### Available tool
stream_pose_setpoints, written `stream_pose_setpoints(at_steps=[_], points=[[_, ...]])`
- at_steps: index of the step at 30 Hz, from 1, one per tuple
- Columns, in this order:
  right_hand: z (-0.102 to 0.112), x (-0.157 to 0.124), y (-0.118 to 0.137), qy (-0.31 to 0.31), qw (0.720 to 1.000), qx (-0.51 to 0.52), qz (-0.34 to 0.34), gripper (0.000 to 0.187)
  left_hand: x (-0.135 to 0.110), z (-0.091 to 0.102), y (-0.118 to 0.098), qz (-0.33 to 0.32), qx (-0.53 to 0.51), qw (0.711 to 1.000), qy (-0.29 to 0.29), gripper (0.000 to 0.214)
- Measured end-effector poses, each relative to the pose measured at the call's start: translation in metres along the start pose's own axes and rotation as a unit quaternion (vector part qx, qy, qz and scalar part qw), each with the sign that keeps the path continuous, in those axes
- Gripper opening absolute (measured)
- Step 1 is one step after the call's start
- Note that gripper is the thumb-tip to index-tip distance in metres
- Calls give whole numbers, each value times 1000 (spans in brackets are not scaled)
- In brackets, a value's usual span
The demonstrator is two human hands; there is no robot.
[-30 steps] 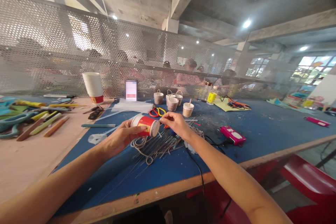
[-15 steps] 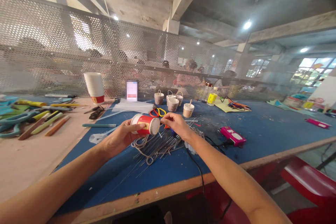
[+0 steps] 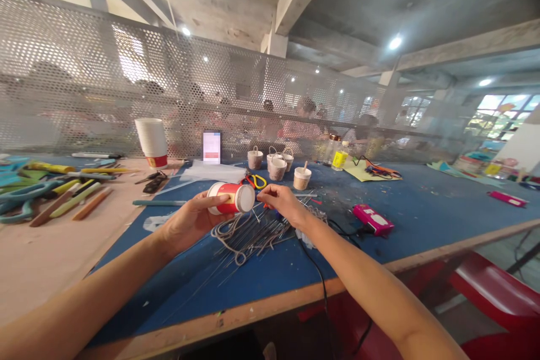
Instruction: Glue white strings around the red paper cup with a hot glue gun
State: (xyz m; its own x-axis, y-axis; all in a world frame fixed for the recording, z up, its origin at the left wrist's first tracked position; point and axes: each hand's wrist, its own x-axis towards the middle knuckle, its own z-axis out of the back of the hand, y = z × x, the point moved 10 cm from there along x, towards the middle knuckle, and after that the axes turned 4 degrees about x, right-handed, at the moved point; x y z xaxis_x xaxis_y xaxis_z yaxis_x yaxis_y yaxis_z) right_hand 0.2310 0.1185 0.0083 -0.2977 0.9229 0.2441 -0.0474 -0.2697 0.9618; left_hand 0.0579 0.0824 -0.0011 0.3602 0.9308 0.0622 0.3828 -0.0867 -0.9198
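Note:
Held sideways in my left hand (image 3: 192, 216) is a red and white paper cup (image 3: 231, 198), its white round base turned to the right. My right hand (image 3: 280, 201) is just right of that base, thumb and fingertips pinched together. Whatever is between those fingertips is too small to make out. Beneath both hands lies a pile of thin wires (image 3: 257, 236) with a coil of grey cord (image 3: 228, 232) at its left. Scissors with red and yellow handles (image 3: 258, 181) rest behind the cup.
Several small cups (image 3: 277, 169) stand farther back. A stack of paper cups (image 3: 151, 140), a phone (image 3: 211, 147) and clay-coloured sticks with tools (image 3: 76, 199) are on the left. A magenta box (image 3: 373, 219) with a black cable lies right. A perforated metal screen (image 3: 236, 84) closes the back.
The cup in my left hand has turned slightly, with more of its base facing me. My right hand stays pinched beside it, almost unmoved.

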Motion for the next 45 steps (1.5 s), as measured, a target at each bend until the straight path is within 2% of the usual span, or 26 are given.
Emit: stream_pose_setpoints(at_steps=[8, 13, 19, 25, 33, 36, 40, 42, 45], points=[[2, 3, -6, -9, 1000, -6, 4, 41, -2, -3, -2, 8, -36, 999, -4, 27], [0, 4, -9, 18, 999, -43, 18, 37, -1, -1, -6, -2, -17, 1000, -17, 23], [16, -3, 15, -69, 982, -118, 128, 38, 1, -8, -15, -49, 33, 998, 23, 22], [-12, -7, 10, 30, 996, -54, 71, 45, 4, -9, -9, -53, 90, 993, 51, 29], [-9, -8, 14, 10, 994, -74, 83, 41, 1, -11, -1, -17, 105, 993, 47, 26], [-7, -14, 24, -18, 984, -127, 120, 37, 0, -11, -2, -17, 84, 996, 35, 24], [-12, -24, 44, -37, 951, -221, 214, 26, 2, -8, -1, -5, 89, 996, 8, 23], [-13, -26, 46, -39, 943, -235, 234, 21, 2, -6, 0, 3, 98, 995, -5, 22], [-7, -24, 45, -50, 947, -213, 236, 24, 3, -6, -1, 0, 99, 995, -3, 22]])
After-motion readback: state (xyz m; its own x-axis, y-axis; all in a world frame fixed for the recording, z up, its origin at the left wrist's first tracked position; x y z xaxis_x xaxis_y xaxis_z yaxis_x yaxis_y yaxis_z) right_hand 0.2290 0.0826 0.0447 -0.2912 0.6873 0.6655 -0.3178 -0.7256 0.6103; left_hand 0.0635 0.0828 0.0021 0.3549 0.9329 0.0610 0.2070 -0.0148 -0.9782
